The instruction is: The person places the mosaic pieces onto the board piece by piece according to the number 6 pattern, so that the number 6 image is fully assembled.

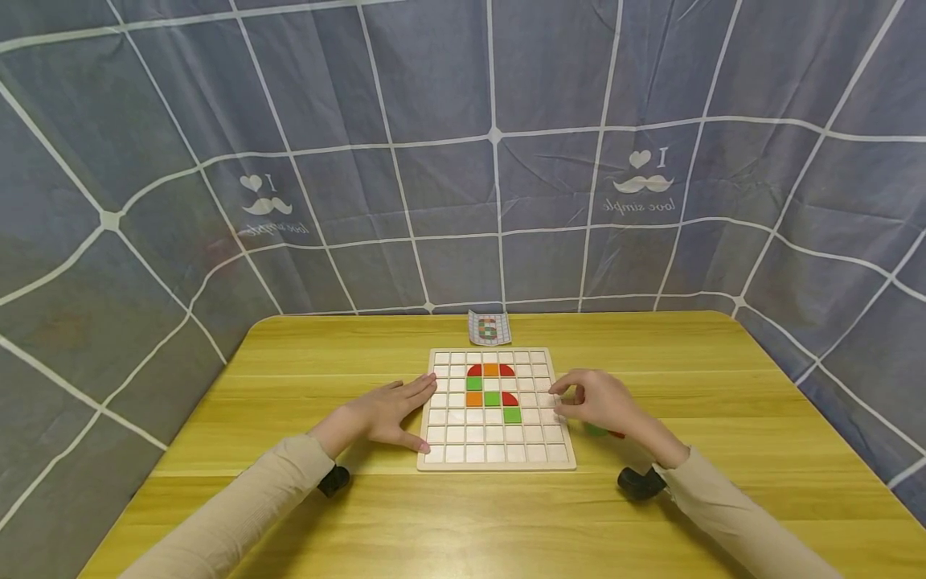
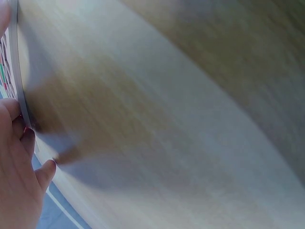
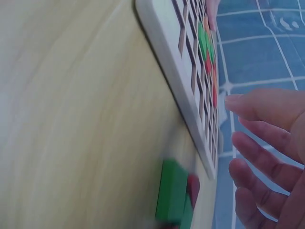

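A pale wooden grid board [image 1: 463, 456] lies on the table, with red quarter-round, orange and green square pieces set in its middle cells. My left hand [image 1: 391, 412] rests spread on the board's left edge, fingertips and thumb on the rim. At the right edge hovers my right hand [image 1: 604, 400], its thumb and fingers loosely bent and apart. In the right wrist view nothing shows between the fingers of the right hand [image 3: 271, 148]. Loose blocks lie under that hand: a green block [image 3: 171, 191] and a red one [image 3: 193, 186], partly hidden in the head view.
Behind the board lies a small printed card [image 1: 489, 328] showing a similar coloured figure. A grey-blue curtain [image 1: 448, 193] with white lines surrounds the wooden table [image 1: 463, 531]. Black devices [image 1: 640, 484] hang below both wrists.
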Demonstrator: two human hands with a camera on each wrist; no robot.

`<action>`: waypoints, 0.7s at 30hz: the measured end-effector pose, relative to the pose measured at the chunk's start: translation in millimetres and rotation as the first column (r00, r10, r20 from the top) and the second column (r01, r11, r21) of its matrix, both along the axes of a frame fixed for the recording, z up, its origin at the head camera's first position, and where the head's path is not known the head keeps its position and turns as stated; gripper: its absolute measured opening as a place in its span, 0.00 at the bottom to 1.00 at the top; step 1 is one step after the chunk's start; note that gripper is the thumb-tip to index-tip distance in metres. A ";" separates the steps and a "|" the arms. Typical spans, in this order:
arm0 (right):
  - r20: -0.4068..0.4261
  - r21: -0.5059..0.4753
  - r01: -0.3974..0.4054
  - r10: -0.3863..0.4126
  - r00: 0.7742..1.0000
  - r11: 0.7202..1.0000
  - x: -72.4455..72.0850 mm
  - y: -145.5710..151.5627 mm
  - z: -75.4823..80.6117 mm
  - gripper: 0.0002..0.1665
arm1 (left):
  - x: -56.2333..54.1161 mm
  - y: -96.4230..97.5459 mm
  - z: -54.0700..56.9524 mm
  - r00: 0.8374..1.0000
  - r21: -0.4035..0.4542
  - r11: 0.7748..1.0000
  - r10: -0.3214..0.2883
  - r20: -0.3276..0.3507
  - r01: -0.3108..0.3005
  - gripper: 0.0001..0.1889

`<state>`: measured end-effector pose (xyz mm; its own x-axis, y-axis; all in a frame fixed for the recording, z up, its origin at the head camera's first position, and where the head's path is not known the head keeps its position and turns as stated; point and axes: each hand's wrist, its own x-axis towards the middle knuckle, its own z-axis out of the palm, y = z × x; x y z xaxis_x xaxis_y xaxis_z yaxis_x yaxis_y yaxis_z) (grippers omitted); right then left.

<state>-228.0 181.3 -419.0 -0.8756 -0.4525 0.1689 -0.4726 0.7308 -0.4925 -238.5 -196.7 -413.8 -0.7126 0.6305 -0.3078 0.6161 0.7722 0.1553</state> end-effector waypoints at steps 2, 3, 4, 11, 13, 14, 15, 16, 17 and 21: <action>-0.002 -0.004 0.016 -0.016 1.000 1.000 1.1 6.4 1.0 0.13 | -0.2 -0.4 -0.2 1.000 0.005 1.000 -0.001 0.002 0.001 0.55; -0.004 -0.005 0.024 -0.024 1.000 1.000 1.5 9.4 1.3 0.13 | -0.1 -0.5 -0.1 1.000 0.007 1.000 -0.001 0.003 0.001 0.55; -0.007 -0.006 0.031 -0.031 0.999 1.000 1.9 12.5 1.4 0.13 | -0.1 -0.6 -0.1 1.000 0.010 1.000 -0.002 0.002 0.002 0.55; -0.001 0.000 0.075 -0.075 0.997 0.997 5.6 31.6 0.1 0.15 | -0.9 -1.1 -1.3 1.000 0.006 1.000 -0.011 0.001 0.011 0.55; 0.007 0.009 0.092 -0.092 0.996 0.996 7.3 36.5 0.1 0.15 | -0.7 -0.9 -1.2 1.000 0.004 1.000 -0.010 -0.001 0.010 0.55; 0.009 0.016 0.097 -0.097 0.995 0.995 8.1 39.0 0.1 0.15 | -0.6 -0.8 -1.1 1.000 0.006 1.000 -0.009 -0.002 0.009 0.55; 0.008 0.024 0.101 -0.101 0.995 0.995 8.8 41.5 0.1 0.15 | -0.6 -0.8 -1.0 1.000 0.007 1.000 -0.008 -0.004 0.008 0.55; 0.008 0.028 0.105 -0.105 0.994 0.994 9.7 43.9 0.4 0.15 | -0.5 -0.6 -0.9 1.000 0.007 1.000 -0.006 -0.005 0.006 0.55; 0.012 0.031 0.111 -0.111 0.994 0.993 10.7 46.0 0.7 0.15 | -0.4 -0.6 -0.6 1.000 0.006 1.000 -0.005 -0.006 0.005 0.55; 0.026 0.040 0.121 -0.122 0.992 0.992 14.6 53.1 1.8 0.16 | -0.4 -0.6 -0.8 1.000 0.006 1.000 -0.005 -0.008 0.005 0.55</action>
<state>-213.3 234.4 -417.2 -0.9287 -0.3479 0.1280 -0.3653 0.8005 -0.4751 -238.8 -197.4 -414.6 -0.7118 0.6358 -0.2985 0.6211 0.7682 0.1555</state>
